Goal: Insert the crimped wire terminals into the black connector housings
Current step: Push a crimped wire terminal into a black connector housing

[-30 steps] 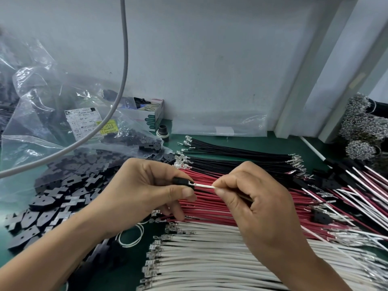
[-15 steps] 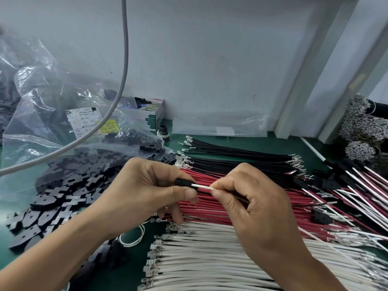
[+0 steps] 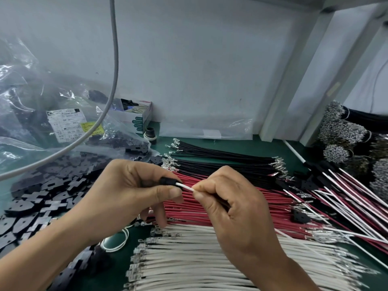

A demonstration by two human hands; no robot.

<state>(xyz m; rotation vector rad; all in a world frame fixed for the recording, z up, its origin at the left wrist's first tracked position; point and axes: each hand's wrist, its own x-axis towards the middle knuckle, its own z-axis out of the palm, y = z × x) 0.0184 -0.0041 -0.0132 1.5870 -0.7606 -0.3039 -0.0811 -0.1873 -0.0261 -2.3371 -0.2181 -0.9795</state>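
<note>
My left hand point(image 3: 128, 192) pinches a small black connector housing point(image 3: 167, 181) between thumb and fingers. A white wire point(image 3: 185, 186) runs from the housing's right side into my right hand point(image 3: 233, 204), which grips it between thumb and forefinger; the wire's terminal end is hidden inside the housing. Below the hands lie rows of crimped wires: black wires point(image 3: 220, 158) at the back, red wires point(image 3: 252, 206) in the middle, white wires point(image 3: 199, 259) nearest me. Loose black housings point(image 3: 42, 196) are heaped on the left.
Clear plastic bags point(image 3: 31, 122) with a label sit at the left, crossed by a hanging grey cable point(image 3: 113, 80). A small box point(image 3: 136, 118) stands by the wall. Finished red-and-white assemblies point(image 3: 346, 196) and bundled terminals point(image 3: 340, 131) fill the right. The green mat point(image 3: 262, 148) shows behind.
The hands have stayed nearly still. The exposed white wire between housing and right fingers looks slightly shorter, as the right hand closed in toward the housing.
</note>
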